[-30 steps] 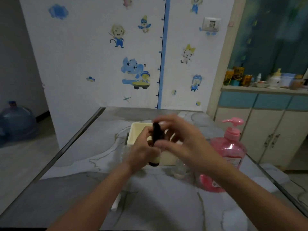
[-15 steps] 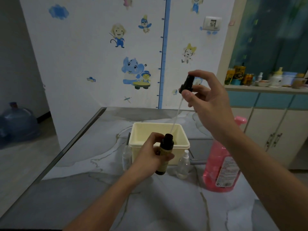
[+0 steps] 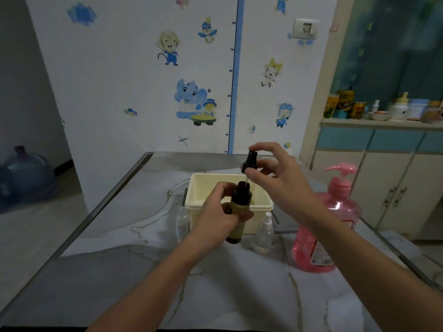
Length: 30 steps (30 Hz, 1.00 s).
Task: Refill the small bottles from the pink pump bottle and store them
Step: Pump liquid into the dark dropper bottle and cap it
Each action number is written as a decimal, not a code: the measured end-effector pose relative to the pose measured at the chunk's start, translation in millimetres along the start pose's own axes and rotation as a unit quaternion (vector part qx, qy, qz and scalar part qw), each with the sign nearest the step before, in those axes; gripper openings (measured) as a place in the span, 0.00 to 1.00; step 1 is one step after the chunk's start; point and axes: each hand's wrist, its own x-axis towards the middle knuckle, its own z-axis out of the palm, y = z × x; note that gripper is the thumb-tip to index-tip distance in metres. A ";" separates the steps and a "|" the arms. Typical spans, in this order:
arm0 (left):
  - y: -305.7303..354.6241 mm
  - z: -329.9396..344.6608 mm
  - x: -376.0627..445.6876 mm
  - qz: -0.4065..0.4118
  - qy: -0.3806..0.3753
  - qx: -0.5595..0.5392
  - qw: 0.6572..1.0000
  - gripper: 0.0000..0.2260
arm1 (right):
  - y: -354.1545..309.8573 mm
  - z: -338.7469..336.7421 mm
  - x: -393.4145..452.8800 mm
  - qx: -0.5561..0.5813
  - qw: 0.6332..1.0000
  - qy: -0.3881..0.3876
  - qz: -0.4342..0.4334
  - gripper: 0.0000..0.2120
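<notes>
A dark amber bottle [image 3: 238, 213] with a yellowish label is held upright above the bench [image 3: 143, 283], its neck open, while its black spray cap [image 3: 250, 162] hangs just above the mouth with the thin dip tube reaching down into it. Two small clear bottles stand on the bench before a cream bin [image 3: 199, 188], one [image 3: 182, 221] by its left corner and one with a white sprayer [image 3: 263, 232] by its right. The pink bottle [image 3: 335, 212], translucent with a pink pump head, stands upright to the right.
</notes>
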 end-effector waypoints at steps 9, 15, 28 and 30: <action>6.2 -0.2 1.0 -0.016 -0.005 -0.003 1.000 0.20 | 7.5 2.9 -0.9 -0.016 0.999 -0.034 0.025 0.15; 3.7 -1.9 0.7 -0.013 0.006 -0.006 1.000 0.20 | 8.2 4.5 0.2 -0.046 0.997 -0.055 0.031 0.15; 1.4 -3.0 -3.0 0.010 -0.007 0.004 1.000 0.28 | 14.4 17.2 8.7 -0.165 0.984 -0.013 0.072 0.21; 1.4 -3.9 -2.3 0.014 -0.009 -0.001 1.000 0.27 | 12.2 16.0 8.9 -0.150 0.985 -0.036 0.076 0.19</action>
